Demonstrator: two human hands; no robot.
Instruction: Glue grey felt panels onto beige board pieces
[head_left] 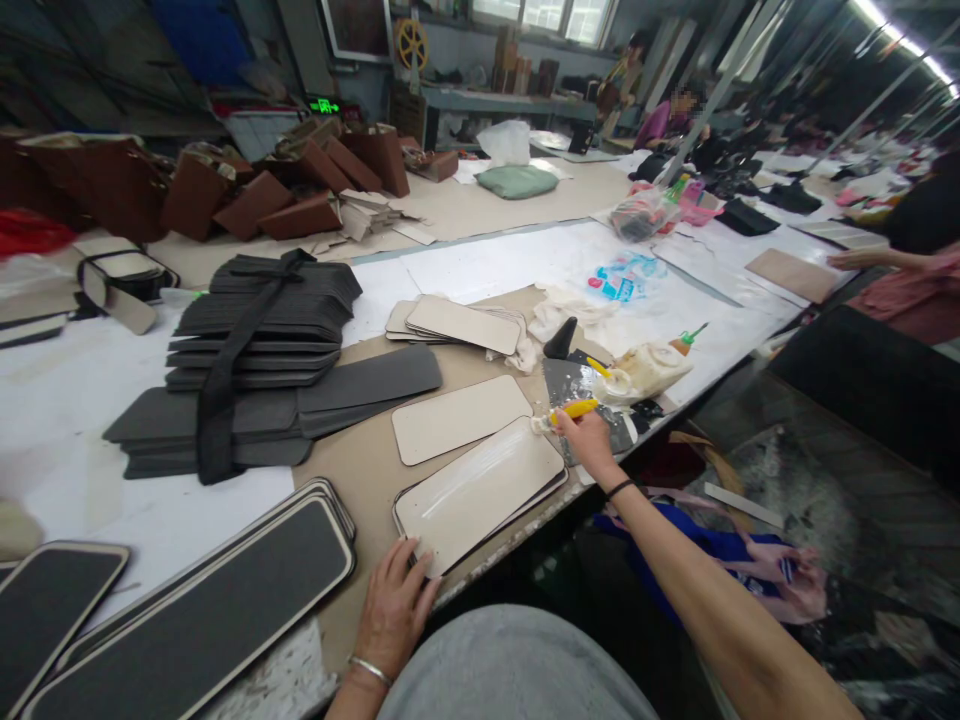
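Observation:
My right hand (589, 445) grips a yellow-handled brush (574, 410), its whitish head at the right end of a cream panel (480, 490) with rounded corners. A wet shine runs across that panel, which lies on top of similar ones. At its near left corner rests my left hand (397, 595), fingers stretched out and touching the edge. Just behind lies a second cream panel (461, 420). Beside my right hand are a smeared grey sheet (562, 385) and a cream plastic bottle (652, 370) on its side, with another yellow handle (598, 368) at its mouth.
Strapped dark grey panels (259, 340) are piled at left, with long black panels (217, 610) nearer me. More cream panels (465, 325) lie behind. Brown boxes (285, 190) crowd the far left. A co-worker's arm (885, 258) reaches in at right. The table's edge (517, 540) runs before me.

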